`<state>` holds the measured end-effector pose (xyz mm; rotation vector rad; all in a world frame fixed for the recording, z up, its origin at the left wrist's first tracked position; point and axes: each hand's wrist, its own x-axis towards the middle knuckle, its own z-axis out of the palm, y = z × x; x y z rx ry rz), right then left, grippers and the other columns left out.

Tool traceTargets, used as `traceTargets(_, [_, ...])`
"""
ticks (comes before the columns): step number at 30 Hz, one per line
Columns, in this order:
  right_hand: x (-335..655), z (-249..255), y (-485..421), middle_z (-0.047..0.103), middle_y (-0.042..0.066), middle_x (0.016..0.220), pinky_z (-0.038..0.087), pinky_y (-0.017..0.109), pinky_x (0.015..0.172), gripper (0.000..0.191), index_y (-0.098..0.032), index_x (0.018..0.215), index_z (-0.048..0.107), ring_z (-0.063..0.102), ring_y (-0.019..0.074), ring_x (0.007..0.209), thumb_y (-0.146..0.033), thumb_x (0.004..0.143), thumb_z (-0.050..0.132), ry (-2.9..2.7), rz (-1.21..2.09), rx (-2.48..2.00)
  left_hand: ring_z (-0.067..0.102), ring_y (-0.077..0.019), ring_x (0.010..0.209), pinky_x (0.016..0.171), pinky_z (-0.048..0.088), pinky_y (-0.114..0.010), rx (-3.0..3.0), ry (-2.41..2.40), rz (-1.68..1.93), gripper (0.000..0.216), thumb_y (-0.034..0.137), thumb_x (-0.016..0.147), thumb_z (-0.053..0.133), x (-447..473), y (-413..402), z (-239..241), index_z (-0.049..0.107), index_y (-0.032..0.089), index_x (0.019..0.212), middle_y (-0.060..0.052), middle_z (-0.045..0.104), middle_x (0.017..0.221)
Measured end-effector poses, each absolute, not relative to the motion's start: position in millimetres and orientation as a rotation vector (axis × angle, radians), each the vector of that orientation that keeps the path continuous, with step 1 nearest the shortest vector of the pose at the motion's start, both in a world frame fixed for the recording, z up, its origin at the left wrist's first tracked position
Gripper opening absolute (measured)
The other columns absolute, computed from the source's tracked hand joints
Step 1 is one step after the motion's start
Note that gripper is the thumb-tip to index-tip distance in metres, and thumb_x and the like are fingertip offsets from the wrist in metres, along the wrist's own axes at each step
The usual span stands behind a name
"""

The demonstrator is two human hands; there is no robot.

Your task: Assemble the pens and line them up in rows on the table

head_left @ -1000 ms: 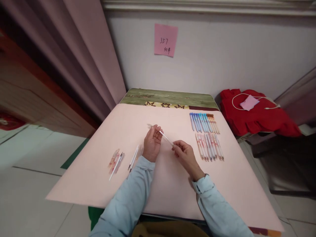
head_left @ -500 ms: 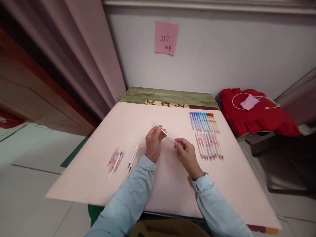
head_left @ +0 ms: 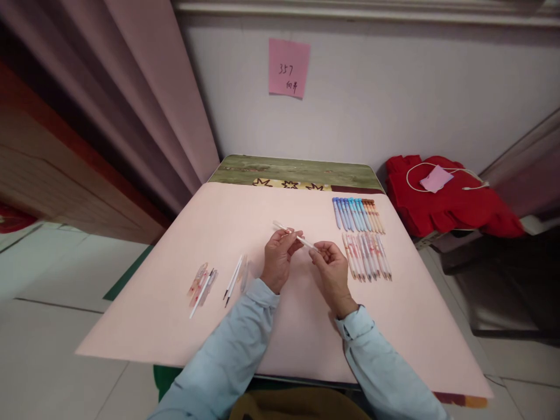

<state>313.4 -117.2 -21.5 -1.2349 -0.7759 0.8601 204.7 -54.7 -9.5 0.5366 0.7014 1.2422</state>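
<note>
Above the middle of the table, my left hand [head_left: 277, 259] is closed in a pinch on a clear pen barrel [head_left: 280, 226], whose end sticks out past the fingers. My right hand [head_left: 332, 268] pinches the other end of a white pen refill [head_left: 305, 241], which runs between the two hands in line with the barrel. Left of my left forearm lie white refills [head_left: 234, 280] with dark tips and a clear piece [head_left: 245, 274]. Farther left, another white refill [head_left: 199, 297] rests across several clear, pinkish pen parts [head_left: 196, 280].
At the right, a row of blue and brown pens [head_left: 354, 214] lies above a row of pinkish-white pens [head_left: 366, 256]. Pale paper [head_left: 301, 338] covers the table. A red cloth [head_left: 455, 204] with a white cable is beyond the right edge; a wall [head_left: 371, 87] stands behind.
My hands have come slightly closer together, and less of the white refill shows between them. The whole view has shifted a little.
</note>
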Motion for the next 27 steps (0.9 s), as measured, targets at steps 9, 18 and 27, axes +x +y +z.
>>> traceTargets(9, [313,-28,-120,0.054,0.0,0.057,0.037,0.026,0.049,0.05,-0.019,0.066,0.057,0.044,0.0113,0.048,-0.064,0.088,0.053,-0.756,0.935,-1.271,0.069,-0.0153,0.083,0.083,0.052,-0.031,0.55,0.609,1.107,0.025,0.022,0.075,0.078,205,-62,-4,0.065,0.015,0.096,-0.008,0.074,0.097])
traceTargets(18, [315,-17,-119,0.058,-0.004,0.072,0.045,0.024,0.059,0.035,-0.022,0.097,0.059,0.053,0.0112,0.06,-0.045,0.077,0.075,-0.854,0.876,-1.228,0.067,-0.0128,0.078,0.081,0.051,-0.028,0.508,0.639,1.169,0.026,0.023,0.075,0.079,203,-57,-7,0.065,0.015,0.095,-0.006,0.073,0.093])
traceTargets(27, [317,-17,-120,0.06,-0.002,0.069,0.043,0.024,0.054,0.036,-0.021,0.094,0.062,0.051,0.0118,0.056,-0.053,0.081,0.069,-0.829,0.896,-1.288,0.068,-0.0142,0.082,0.083,0.051,-0.03,0.532,0.633,1.15,0.023,0.021,0.075,0.078,204,-59,-5,0.066,0.016,0.094,-0.006,0.073,0.094])
